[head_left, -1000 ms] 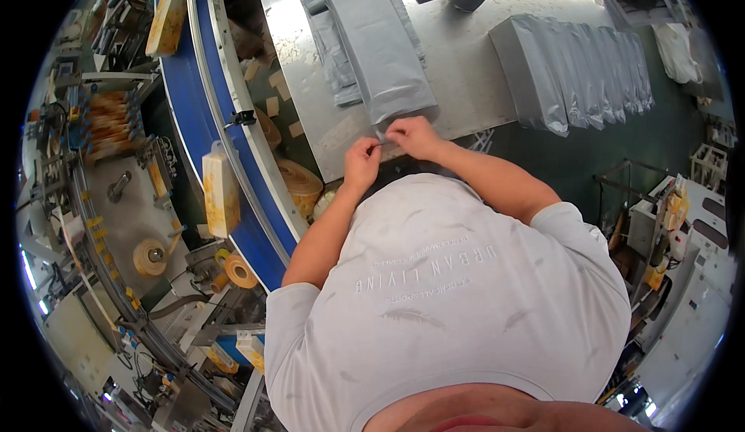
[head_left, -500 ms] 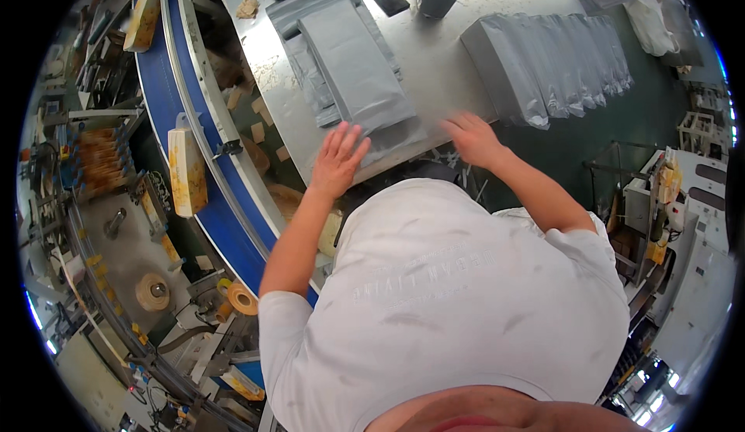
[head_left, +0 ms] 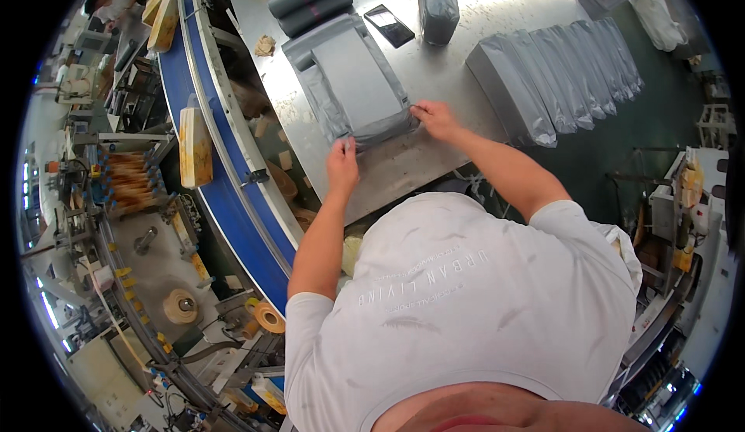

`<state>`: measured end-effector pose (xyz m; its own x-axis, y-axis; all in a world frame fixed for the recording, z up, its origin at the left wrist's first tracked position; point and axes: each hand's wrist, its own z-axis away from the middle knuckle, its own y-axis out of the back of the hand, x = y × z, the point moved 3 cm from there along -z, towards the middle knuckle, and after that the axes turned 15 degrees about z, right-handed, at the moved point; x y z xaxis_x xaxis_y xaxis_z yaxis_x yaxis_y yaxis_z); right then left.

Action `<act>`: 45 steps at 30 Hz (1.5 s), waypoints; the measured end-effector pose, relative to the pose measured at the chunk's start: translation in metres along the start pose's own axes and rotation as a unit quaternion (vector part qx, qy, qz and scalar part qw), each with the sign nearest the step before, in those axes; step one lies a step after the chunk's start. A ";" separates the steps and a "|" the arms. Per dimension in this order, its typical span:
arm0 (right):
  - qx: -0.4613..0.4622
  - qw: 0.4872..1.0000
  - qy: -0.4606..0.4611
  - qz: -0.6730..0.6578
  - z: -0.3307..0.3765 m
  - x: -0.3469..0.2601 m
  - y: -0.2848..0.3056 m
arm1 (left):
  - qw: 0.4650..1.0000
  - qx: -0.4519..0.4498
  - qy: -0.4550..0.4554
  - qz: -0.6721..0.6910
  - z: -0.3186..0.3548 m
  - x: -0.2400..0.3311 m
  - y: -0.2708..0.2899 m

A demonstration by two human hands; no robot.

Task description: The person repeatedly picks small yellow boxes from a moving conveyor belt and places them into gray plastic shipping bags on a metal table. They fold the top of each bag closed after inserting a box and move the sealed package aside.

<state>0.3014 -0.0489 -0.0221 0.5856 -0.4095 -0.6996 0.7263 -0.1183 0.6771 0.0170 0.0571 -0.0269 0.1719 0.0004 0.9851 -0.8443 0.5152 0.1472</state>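
A flat grey bundle [head_left: 357, 71] lies on a spread grey plastic bag [head_left: 380, 128] on the metal table. The bag's near end is wrinkled and gathered up against the bundle's near end. My left hand [head_left: 342, 164] is closed on the near left corner of this bag, fingertips pinching the film. At the near right corner, my right hand [head_left: 436, 119] pinches the same bag between thumb and fingers. The underside of the bundle is hidden.
Two dark grey rolls [head_left: 314, 12] and a phone [head_left: 389, 25] lie beyond. A grey packet [head_left: 438, 5] stands upright, and several grey packs [head_left: 543, 83] line the right edge. Left runs a blue conveyor [head_left: 225, 215] with yellow-white packages [head_left: 195, 149]. A person [head_left: 116, 1] is far left.
Both hands were open, the right one blurred and off the plastic; now each grips a near corner of the bag. The bag's near end has come up around the bundle. The view has shifted slightly.
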 end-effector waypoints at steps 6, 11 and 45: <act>0.125 0.982 -0.133 -0.038 -0.019 -0.002 -0.031 | 0.955 0.266 0.108 0.076 -0.012 -0.030 -0.002; 0.206 0.973 0.102 0.031 -0.008 -0.027 -0.039 | 0.984 0.173 -0.028 0.040 0.010 -0.007 -0.026; 0.091 0.873 -0.074 0.473 0.106 0.036 -0.036 | 0.955 0.227 -0.099 -0.164 0.183 -0.061 0.174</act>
<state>0.2580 -0.1552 -0.0478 0.8294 -0.5129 0.2213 -0.1352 0.2001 0.9704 -0.2335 -0.0096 -0.0452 0.4038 -0.2827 0.8701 -0.9021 0.0352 0.4301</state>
